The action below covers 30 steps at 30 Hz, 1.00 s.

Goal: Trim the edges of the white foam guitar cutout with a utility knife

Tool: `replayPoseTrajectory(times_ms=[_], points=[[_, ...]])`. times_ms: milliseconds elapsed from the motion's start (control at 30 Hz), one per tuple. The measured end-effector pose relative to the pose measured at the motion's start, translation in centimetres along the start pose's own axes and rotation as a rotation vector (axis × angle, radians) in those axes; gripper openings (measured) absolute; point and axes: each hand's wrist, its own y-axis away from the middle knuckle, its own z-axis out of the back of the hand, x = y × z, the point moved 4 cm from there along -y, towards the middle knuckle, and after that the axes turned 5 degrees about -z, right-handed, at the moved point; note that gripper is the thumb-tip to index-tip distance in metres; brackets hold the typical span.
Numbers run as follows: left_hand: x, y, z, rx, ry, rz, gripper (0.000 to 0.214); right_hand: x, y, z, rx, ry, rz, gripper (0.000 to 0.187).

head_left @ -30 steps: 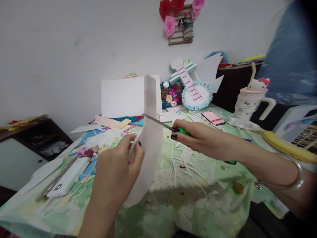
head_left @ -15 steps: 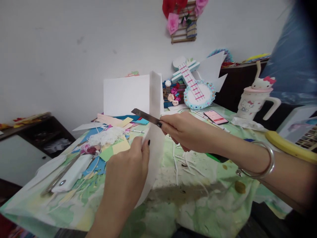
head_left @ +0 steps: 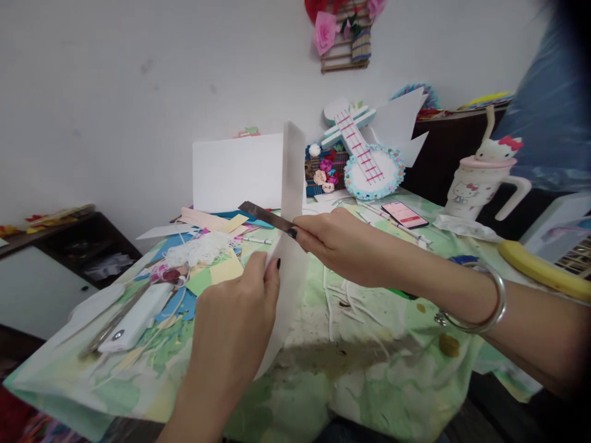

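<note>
My left hand (head_left: 240, 314) is closed on the near edge of a white foam board (head_left: 292, 166), which stands on edge and points away from me. In my right hand (head_left: 332, 246) is a flat dark metal blade (head_left: 264, 215), pinched between thumb and fingers. The blade crosses the board's upper edge at a slant, its tip up and to the left. Whether it cuts into the board or only rests against it, I cannot tell. Thin white strips (head_left: 329, 304) lie on the tablecloth to the right of the board.
Another white board (head_left: 237, 172) leans against the wall. Paper scraps (head_left: 226, 269), white shreds (head_left: 201, 249) and a white case (head_left: 136, 320) fill the left side. At the right are a banjo-shaped craft (head_left: 373, 172), a phone (head_left: 405, 215), a cup (head_left: 478, 187) and a banana (head_left: 540, 267).
The blade and my right hand have shifted slightly left along the board's edge. My left hand keeps its hold on the board. The camera view has moved a little.
</note>
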Motion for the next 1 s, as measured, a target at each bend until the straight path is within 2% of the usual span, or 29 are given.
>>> replayPoseTrajectory(times_ms=[200, 433, 700, 1000], points=[[0.0, 0.1, 0.0, -0.003, -0.013, 0.007, 0.026, 0.1, 0.1, -0.3, 0.016, 0.1, 0.048, 0.028], [-0.1, 0.0, 0.1, 0.031, -0.022, 0.044, 0.028, 0.1, 0.6, -0.2, 0.066, 0.071, 0.062, 0.027], [-0.4, 0.0, 0.2, 0.042, -0.021, 0.046, 0.027, -0.3, 1.3, -0.1, 0.126, 0.045, 0.009, 0.024], [-0.6, -0.1, 0.2, 0.066, -0.014, 0.049, 0.025, -0.7, 1.8, -0.4, 0.12, 0.03, 0.054, 0.024]])
